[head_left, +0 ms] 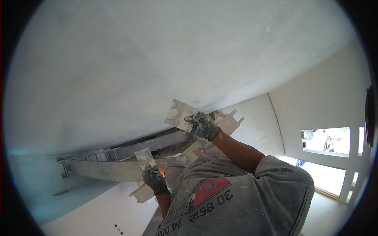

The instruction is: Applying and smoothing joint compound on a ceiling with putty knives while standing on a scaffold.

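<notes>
pale grey surface (130, 59): smooth, faintly blotched; the upper half of the view is filled by it. grey shirt (252, 196): short-sleeved, white-flecked, worn by the person. bright window opening (328, 141): set in the wall at far right. wider flat blade (175, 113): white-smeared, raised before the pale surface; whether contact is made cannot be told. right hand (205, 126): dark-gloved, smeared; the wider blade is gripped by closed fingers. left hand (155, 181): dark-gloved, held lower; fingers are curled round a narrower flat blade (145, 157), pointed upward.
</notes>
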The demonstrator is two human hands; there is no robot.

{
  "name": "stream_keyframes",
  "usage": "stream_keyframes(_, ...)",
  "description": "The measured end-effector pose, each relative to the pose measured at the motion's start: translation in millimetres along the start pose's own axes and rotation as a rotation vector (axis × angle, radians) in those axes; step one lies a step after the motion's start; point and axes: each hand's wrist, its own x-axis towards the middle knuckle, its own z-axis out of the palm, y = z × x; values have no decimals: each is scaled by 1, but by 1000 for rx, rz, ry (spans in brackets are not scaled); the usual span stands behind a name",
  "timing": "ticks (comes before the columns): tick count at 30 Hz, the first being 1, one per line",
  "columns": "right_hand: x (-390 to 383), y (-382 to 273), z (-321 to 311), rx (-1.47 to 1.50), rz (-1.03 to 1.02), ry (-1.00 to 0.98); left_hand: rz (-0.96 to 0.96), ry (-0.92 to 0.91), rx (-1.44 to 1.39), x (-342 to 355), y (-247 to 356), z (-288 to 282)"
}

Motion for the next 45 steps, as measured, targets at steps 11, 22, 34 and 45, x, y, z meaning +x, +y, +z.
stream_keyframes(11, 22, -46, 14, -522, -700, 235, -61, -248, -540, 63, -91, 4)
stream_keyframes(22, 90, -123, 106, -1156, -1508, 1323, -36, -260, -471, 32, -204, -63)
stream_keyframes(34, 71, -77, 140, -1520, -1467, 1440, 202, -233, -254, 67, -187, -81)
stream_keyframes(45, 147, -38, 167, -1495, -1354, 1226, 14, -302, -316, 64, -215, -98)
